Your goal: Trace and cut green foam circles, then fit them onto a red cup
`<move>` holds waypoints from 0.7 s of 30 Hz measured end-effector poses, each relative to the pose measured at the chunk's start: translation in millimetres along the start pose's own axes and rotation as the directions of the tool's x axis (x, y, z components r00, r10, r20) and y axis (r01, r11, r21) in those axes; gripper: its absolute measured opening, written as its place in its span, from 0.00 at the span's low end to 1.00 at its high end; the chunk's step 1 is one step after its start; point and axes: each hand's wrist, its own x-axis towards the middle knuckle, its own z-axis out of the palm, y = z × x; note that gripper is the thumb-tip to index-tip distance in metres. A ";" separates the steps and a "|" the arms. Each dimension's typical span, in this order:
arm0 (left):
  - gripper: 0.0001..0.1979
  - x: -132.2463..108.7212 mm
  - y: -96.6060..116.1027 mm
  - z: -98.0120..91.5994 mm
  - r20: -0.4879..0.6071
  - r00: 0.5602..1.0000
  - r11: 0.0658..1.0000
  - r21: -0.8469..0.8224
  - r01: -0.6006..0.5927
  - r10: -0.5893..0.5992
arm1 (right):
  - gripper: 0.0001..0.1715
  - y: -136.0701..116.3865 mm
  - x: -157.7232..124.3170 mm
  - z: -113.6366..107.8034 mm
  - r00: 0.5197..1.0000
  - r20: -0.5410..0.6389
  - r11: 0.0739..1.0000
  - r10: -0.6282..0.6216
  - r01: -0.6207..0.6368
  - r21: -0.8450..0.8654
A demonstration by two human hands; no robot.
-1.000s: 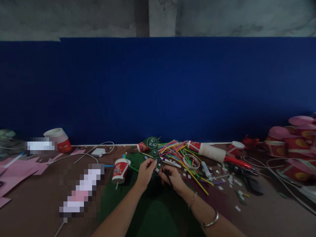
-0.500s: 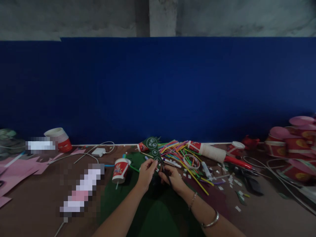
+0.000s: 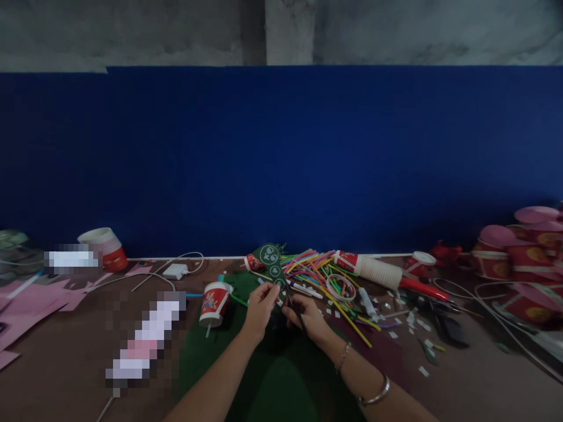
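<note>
My left hand pinches the lower end of a dark green paper strip printed with white circles, which stands up from the fingers. My right hand is closed round black scissors whose blades meet the strip's edge. Both hands work over a green sheet lying on the brown table. A red paper cup on a straw lies just left of my left hand.
A heap of coloured straws and a stack of paper cups lie behind the hands. White paper scraps litter the right side. Pink paper, cables, more red cups and pink-lidded cups line the edges.
Almost nothing differs: the green strip and my left fingers shift very slightly, and the scissors stay at the strip's edge.
</note>
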 end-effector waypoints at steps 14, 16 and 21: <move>0.17 -0.3 -4.2 0.6 0.033 0.999 1.000 0.002 -0.012 0.012 | 0.19 6.9 1.2 -1.5 1.000 -0.004 0.999 -0.022 0.022 0.030; 0.17 -0.6 -3.8 0.8 0.029 1.000 1.000 -0.004 -0.003 0.003 | 0.19 4.5 0.8 -0.9 1.000 -0.006 0.999 -0.012 0.012 0.038; 0.17 -1.0 -3.0 1.3 0.022 1.000 1.000 -0.011 0.014 -0.013 | 0.19 2.7 0.4 0.3 1.000 -0.013 0.999 -0.005 0.005 0.042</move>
